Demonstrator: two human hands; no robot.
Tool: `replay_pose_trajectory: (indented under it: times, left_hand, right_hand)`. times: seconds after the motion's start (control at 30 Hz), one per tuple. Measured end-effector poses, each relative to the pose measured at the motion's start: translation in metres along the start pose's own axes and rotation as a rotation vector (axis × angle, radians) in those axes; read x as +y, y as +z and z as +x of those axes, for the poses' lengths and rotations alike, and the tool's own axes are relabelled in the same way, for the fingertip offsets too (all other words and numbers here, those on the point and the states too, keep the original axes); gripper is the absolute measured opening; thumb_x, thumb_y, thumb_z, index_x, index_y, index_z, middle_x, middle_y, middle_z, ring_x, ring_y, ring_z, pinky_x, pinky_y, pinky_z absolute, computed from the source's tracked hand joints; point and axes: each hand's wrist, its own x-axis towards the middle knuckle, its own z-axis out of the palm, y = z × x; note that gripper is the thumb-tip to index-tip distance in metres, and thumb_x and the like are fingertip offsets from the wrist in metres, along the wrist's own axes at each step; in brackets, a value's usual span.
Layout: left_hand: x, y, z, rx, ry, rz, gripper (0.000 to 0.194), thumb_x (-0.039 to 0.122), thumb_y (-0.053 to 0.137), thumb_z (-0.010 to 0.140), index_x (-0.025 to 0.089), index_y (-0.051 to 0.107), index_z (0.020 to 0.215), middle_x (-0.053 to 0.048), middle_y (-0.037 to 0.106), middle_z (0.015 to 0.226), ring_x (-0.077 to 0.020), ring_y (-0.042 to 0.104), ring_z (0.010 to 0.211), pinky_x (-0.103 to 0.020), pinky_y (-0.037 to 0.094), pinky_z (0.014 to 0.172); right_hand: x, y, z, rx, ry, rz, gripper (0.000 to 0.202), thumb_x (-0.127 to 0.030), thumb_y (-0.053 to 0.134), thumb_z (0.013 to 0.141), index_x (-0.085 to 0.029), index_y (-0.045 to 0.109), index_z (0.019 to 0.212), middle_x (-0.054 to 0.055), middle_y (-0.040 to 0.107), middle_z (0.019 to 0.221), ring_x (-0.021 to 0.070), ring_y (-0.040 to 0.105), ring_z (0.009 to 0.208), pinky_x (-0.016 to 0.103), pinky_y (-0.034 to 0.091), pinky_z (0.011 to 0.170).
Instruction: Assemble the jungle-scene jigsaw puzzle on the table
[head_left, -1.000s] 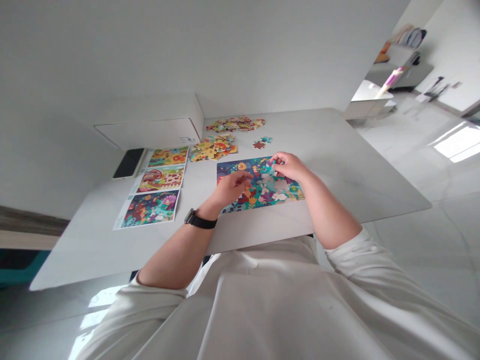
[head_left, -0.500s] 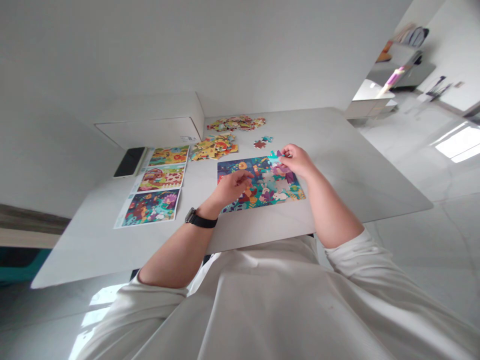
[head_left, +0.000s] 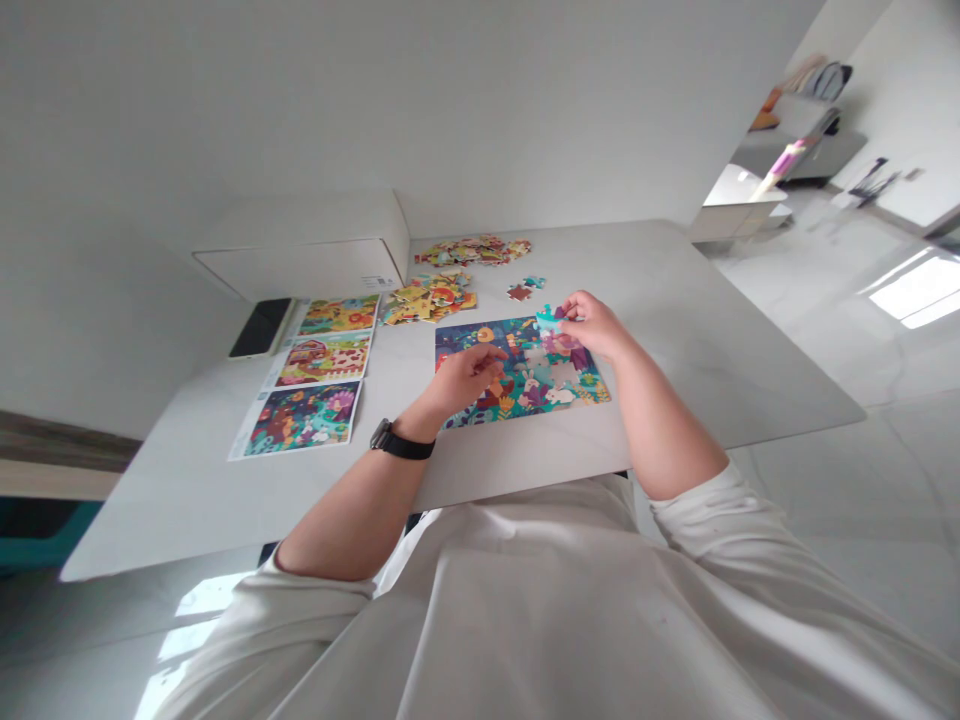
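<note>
A colourful jigsaw puzzle (head_left: 517,392) with white rabbits and dark blue and teal areas lies partly assembled on the table, with pale gaps at its right middle. My right hand (head_left: 592,325) is at the puzzle's top right edge, its thumb and fingers pinching a teal puzzle piece (head_left: 550,318). Over the left half of the puzzle is my left hand (head_left: 469,378), fingers loosely bent and apart, with no piece visible in it. It hides part of the picture beneath. Just beyond the puzzle lie a brown puzzle piece (head_left: 518,292) and a teal-blue piece (head_left: 535,282).
Two heaps of loose pieces, a yellow heap (head_left: 431,297) and a mixed heap (head_left: 472,250), lie behind the puzzle. At left are a printed picture sheet (head_left: 304,420), a phone (head_left: 260,328) and a white box (head_left: 300,265) by the wall. The table (head_left: 712,340) extends right.
The teal piece in my right hand has come slightly lower, toward the puzzle's top edge. My left hand stays over the puzzle. The view has shifted slightly.
</note>
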Motion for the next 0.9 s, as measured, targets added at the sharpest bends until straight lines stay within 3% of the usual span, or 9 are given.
replay_pose_trajectory:
  times: [0.13, 0.5, 0.73, 0.9]
  left_hand:
    - [0.001, 0.0, 0.0, 0.006, 0.018, 0.015, 0.036, 0.047, 0.062, 0.096, 0.021, 0.073, 0.118, -0.006, 0.08, 0.093, -0.0203, 0.072, 0.08, -0.029, 0.053, 0.07]
    - [0.002, -0.001, -0.001, -0.005, 0.01, 0.038, 0.037, 0.046, 0.06, 0.097, 0.019, 0.073, 0.12, -0.006, 0.08, 0.093, -0.0205, 0.073, 0.079, -0.029, 0.053, 0.069]
    - [-0.002, -0.001, 0.0, -0.012, 0.019, 0.044, 0.038, 0.048, 0.062, 0.097, 0.021, 0.074, 0.121, -0.004, 0.081, 0.091, -0.0199, 0.072, 0.076, -0.028, 0.052, 0.067]
    - [-0.002, 0.0, 0.0, -0.014, 0.017, 0.048, 0.037, 0.048, 0.063, 0.097, 0.021, 0.074, 0.12, -0.005, 0.081, 0.092, -0.0203, 0.072, 0.076, -0.029, 0.052, 0.067]
  right_hand:
    - [0.002, 0.001, 0.0, -0.009, -0.022, -0.036, 0.046, -0.037, 0.092, 0.075, -0.026, 0.065, 0.111, 0.001, 0.068, 0.092, 0.0162, 0.066, 0.069, 0.029, 0.059, 0.062]
    - [0.005, 0.003, 0.003, -0.071, -0.061, -0.182, 0.018, -0.031, 0.082, 0.081, -0.022, 0.07, 0.091, 0.0, 0.066, 0.075, 0.0162, 0.06, 0.066, 0.028, 0.051, 0.063]
    - [-0.003, 0.004, -0.004, -0.19, 0.026, -0.088, 0.02, -0.023, 0.084, 0.08, -0.022, 0.067, 0.089, 0.0, 0.069, 0.074, 0.0152, 0.063, 0.06, 0.028, 0.053, 0.059]
    - [-0.006, 0.003, -0.007, -0.206, 0.034, -0.071, 0.029, -0.015, 0.081, 0.08, -0.022, 0.067, 0.104, -0.002, 0.07, 0.079, 0.0141, 0.065, 0.059, 0.028, 0.056, 0.061]
